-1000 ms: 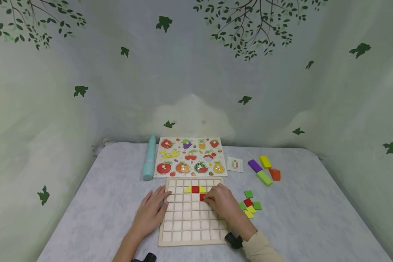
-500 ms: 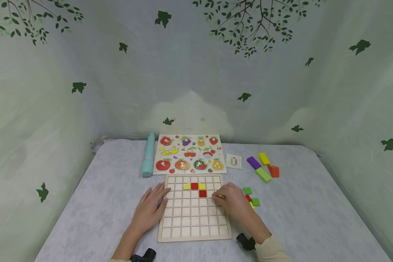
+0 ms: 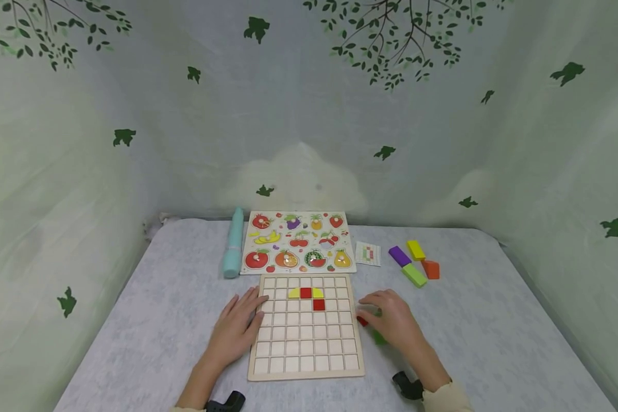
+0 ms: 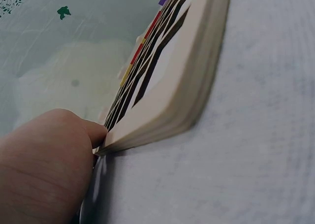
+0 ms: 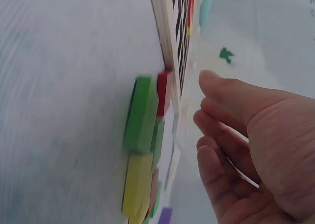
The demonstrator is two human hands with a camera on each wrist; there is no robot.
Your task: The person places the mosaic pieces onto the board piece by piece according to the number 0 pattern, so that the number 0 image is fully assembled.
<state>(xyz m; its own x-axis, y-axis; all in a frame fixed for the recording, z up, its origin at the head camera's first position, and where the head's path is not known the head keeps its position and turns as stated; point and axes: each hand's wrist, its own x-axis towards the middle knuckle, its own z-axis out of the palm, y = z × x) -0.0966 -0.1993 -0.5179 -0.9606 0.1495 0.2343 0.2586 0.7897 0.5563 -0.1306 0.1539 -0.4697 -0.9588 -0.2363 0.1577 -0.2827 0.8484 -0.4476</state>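
Tiles (image 3: 378,335) lie in a small loose heap on the table (image 3: 494,343), just beside the grid board (image 3: 306,332) at its 3 o'clock edge. The right hand (image 3: 391,321) hovers over them with fingers relaxed and spread, holding nothing; the right wrist view shows green, red and yellow pieces (image 5: 142,150) overlapping one another beneath the fingers (image 5: 221,111). The left hand (image 3: 237,329) lies flat at the board's 9 o'clock edge, fingers straight, touching its rim (image 4: 167,115). Two yellow and two red tiles already sit in cells near the board's 12 o'clock side. The tiles look thin, stiff and light, probably smooth enough to slide; pinching one by opposite edges, from the top of the heap, seems the surest hold.
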